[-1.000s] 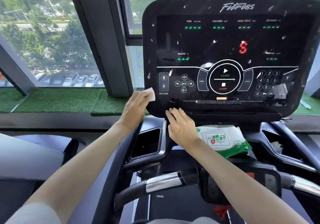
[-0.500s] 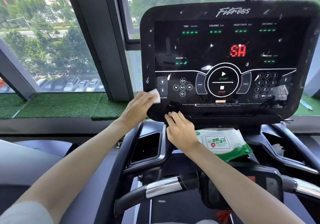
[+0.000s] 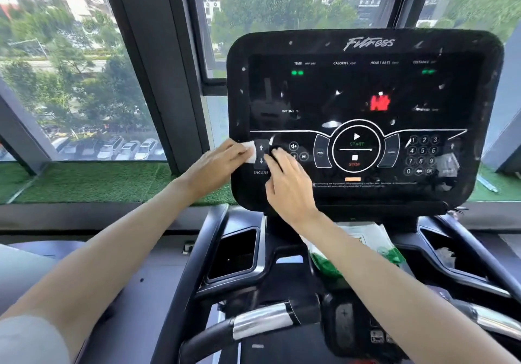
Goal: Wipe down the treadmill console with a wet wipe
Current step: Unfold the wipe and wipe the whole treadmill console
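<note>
Both hands have climbed onto the console's (image 3: 366,87) left buttons, the left hand (image 3: 217,163) pinching the wet wipe (image 3: 250,150) against the incline keys (image 3: 261,155), the right hand (image 3: 287,183) flat and released just beside it, so wiping looks barely begun.

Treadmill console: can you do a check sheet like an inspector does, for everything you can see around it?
Surface: black console, lit up, with pale flecks across it.
Job's things: white wet wipe beside the incline buttons; wipe pack under the console, blurred.
Clutter: something small in the right tray, too blurred to tell.
Hands: left hand holds the wet wipe against the console; right hand lies flat beside it, fingers on the panel.
Cables: thin dark strands at the console's lower right corner, too small to tell.
Surroundings: window, green turf strip, parked cars below.
</note>
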The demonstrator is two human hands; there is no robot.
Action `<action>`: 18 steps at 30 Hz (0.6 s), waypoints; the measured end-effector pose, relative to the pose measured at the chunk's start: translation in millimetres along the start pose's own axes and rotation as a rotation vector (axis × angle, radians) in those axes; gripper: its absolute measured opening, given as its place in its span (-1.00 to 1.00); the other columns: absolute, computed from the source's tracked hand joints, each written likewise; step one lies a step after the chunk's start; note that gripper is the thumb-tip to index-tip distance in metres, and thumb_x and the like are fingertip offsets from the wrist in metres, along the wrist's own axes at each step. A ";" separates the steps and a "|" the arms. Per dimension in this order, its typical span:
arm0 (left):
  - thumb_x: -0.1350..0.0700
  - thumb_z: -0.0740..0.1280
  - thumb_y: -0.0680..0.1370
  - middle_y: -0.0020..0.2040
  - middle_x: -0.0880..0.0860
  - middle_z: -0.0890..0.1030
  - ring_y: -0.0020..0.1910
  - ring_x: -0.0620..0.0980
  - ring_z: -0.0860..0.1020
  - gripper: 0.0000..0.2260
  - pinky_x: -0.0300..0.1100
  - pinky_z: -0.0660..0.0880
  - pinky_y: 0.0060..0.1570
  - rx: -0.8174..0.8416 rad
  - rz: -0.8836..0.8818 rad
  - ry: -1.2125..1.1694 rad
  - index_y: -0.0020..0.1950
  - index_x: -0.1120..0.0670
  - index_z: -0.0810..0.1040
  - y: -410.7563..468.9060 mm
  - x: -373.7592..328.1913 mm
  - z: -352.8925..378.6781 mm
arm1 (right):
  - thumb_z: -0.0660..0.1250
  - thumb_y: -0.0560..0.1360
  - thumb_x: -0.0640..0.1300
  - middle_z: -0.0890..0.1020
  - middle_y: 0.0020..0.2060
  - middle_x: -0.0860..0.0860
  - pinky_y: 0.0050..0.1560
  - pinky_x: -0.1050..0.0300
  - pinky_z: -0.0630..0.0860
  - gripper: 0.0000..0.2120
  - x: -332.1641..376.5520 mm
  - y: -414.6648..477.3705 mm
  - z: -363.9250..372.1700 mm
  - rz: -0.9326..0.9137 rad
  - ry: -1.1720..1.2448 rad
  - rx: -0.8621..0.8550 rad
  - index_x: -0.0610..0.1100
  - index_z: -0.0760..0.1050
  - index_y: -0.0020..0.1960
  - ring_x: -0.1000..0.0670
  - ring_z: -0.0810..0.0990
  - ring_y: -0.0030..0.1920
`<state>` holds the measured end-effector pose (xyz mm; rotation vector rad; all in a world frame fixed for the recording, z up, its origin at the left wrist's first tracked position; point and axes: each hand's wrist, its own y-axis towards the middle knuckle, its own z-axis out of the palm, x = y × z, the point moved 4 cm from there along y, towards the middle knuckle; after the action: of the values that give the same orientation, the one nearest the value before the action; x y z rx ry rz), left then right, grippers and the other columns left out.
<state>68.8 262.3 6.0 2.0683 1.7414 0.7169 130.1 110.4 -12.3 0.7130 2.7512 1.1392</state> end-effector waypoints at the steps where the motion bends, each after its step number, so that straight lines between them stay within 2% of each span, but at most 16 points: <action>1: 0.50 0.29 0.39 0.07 0.10 0.50 0.05 0.06 0.39 -0.52 -0.05 0.56 -0.15 0.007 0.025 0.009 0.29 0.24 0.46 -1.3 6.5 0.3 | 0.06 0.38 -0.25 0.49 0.25 -0.19 0.31 0.01 0.37 -0.50 -4.3 8.6 -2.3 -0.024 -0.036 0.023 -0.30 0.43 0.28 -0.16 0.42 0.30; 3: 0.49 0.27 0.41 0.06 0.03 0.45 0.02 0.07 0.42 -0.52 -0.08 0.53 -0.09 -0.081 -0.165 -0.085 0.29 0.19 0.46 2.1 25.1 -6.3 | 0.12 0.39 -0.32 0.34 0.38 -0.23 0.43 -0.05 0.20 -0.44 -15.0 21.3 -4.8 -0.048 -0.112 0.086 -0.32 0.29 0.39 -0.19 0.25 0.42; 4: 0.52 0.27 0.39 0.05 0.03 0.44 0.00 0.07 0.41 -0.52 -0.06 0.53 -0.11 -0.109 -0.197 -0.096 0.28 0.21 0.46 4.0 27.2 -8.9 | 0.16 0.39 -0.34 0.28 0.42 -0.24 0.45 -0.05 0.14 -0.40 -19.9 26.1 -4.7 -0.049 -0.147 0.120 -0.32 0.21 0.43 -0.18 0.18 0.46; 5: 0.54 0.28 0.35 0.04 0.05 0.47 -0.01 0.07 0.40 -0.51 -0.03 0.55 -0.14 -0.082 -0.143 -0.063 0.25 0.25 0.47 6.3 20.6 -12.3 | 0.18 0.39 -0.35 0.21 0.45 -0.23 0.47 -0.05 0.09 -0.37 -24.1 30.0 -4.1 -0.048 -0.177 0.151 -0.31 0.15 0.45 -0.17 0.12 0.48; 7: 0.54 0.27 0.31 0.01 0.11 0.52 -0.01 0.06 0.41 -0.49 -0.02 0.57 -0.15 0.048 0.155 0.076 0.24 0.28 0.47 2.4 7.2 -12.0 | 0.19 0.40 -0.36 0.13 0.48 -0.21 0.48 -0.04 0.02 -0.33 -29.5 37.9 -2.2 -0.047 -0.209 0.182 -0.30 0.07 0.48 -0.14 0.05 0.50; 8: 0.53 0.27 0.32 0.01 0.11 0.53 0.00 0.05 0.42 -0.49 -0.03 0.56 -0.12 0.088 0.189 0.089 0.25 0.26 0.47 0.1 8.8 -12.9 | 0.19 0.40 -0.37 0.13 0.48 -0.20 0.48 -0.04 0.01 -0.32 -30.4 42.5 -2.2 -0.048 -0.207 0.177 -0.29 0.07 0.48 -0.12 0.04 0.50; 11: 0.51 0.26 0.39 -0.01 0.07 0.51 -0.02 -0.01 0.39 -0.54 0.00 0.55 -0.10 -0.061 -0.106 -0.041 0.25 0.20 0.49 7.4 33.0 -16.5 | 0.18 0.40 -0.40 0.18 0.47 -0.18 0.48 -0.05 0.04 -0.35 -28.1 54.8 -0.9 -0.071 -0.189 0.154 -0.28 0.15 0.47 -0.12 0.10 0.49; 12: 0.50 0.25 0.40 -0.03 0.08 0.51 -0.03 0.00 0.39 -0.56 0.00 0.55 -0.13 -0.033 -0.087 -0.041 0.24 0.21 0.49 11.2 28.2 -17.4 | 0.19 0.40 -0.40 0.20 0.47 -0.19 0.47 -0.05 0.05 -0.37 -27.1 57.5 -0.5 -0.071 -0.181 0.149 -0.28 0.17 0.46 -0.12 0.12 0.48; 14: 0.44 0.22 0.42 -0.04 0.10 0.52 -0.05 0.04 0.40 -0.62 -0.06 0.53 -0.16 0.066 0.197 0.095 0.21 0.24 0.49 11.7 12.5 -15.6 | 0.22 0.40 -0.40 0.24 0.44 -0.21 0.46 -0.07 0.09 -0.40 -25.5 59.9 0.5 -0.076 -0.178 0.145 -0.31 0.21 0.43 -0.15 0.18 0.46; 15: 0.37 0.19 0.47 -0.04 0.10 0.51 -0.04 0.04 0.43 -0.67 -0.09 0.51 -0.13 0.083 0.241 0.129 0.21 0.22 0.50 11.1 12.5 -17.8 | 0.24 0.38 -0.39 0.26 0.43 -0.23 0.46 -0.09 0.10 -0.39 -25.0 60.0 1.3 -0.084 -0.195 0.150 -0.32 0.23 0.43 -0.16 0.20 0.46; 16: 0.31 0.14 0.51 -0.03 0.07 0.50 -0.03 0.04 0.45 -0.69 -0.12 0.49 -0.09 0.058 0.194 0.127 0.20 0.19 0.51 14.7 16.9 -20.3 | 0.27 0.37 -0.38 0.27 0.43 -0.23 0.45 -0.11 0.12 -0.37 -24.7 59.5 2.3 -0.092 -0.220 0.160 -0.33 0.23 0.42 -0.17 0.21 0.45; 17: 0.30 0.13 0.53 -0.02 0.05 0.49 0.00 0.03 0.48 -0.70 -0.14 0.48 -0.05 -0.012 0.070 0.082 0.20 0.16 0.52 20.2 25.9 -23.0 | 0.28 0.36 -0.37 0.27 0.43 -0.24 0.44 -0.12 0.14 -0.36 -24.1 58.7 3.2 -0.094 -0.243 0.167 -0.33 0.22 0.42 -0.18 0.21 0.45; 18: 0.35 0.17 0.53 -0.01 0.05 0.49 0.01 0.04 0.49 -0.70 -0.14 0.48 -0.06 -0.083 -0.051 0.028 0.19 0.16 0.53 23.9 34.3 -23.8 | 0.29 0.36 -0.36 0.28 0.42 -0.24 0.43 -0.14 0.16 -0.36 -23.1 57.9 3.6 -0.090 -0.257 0.169 -0.33 0.23 0.42 -0.19 0.22 0.44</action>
<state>78.3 290.0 44.2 1.9616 1.7419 0.7927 173.9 138.0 22.4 0.6904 2.6494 0.7461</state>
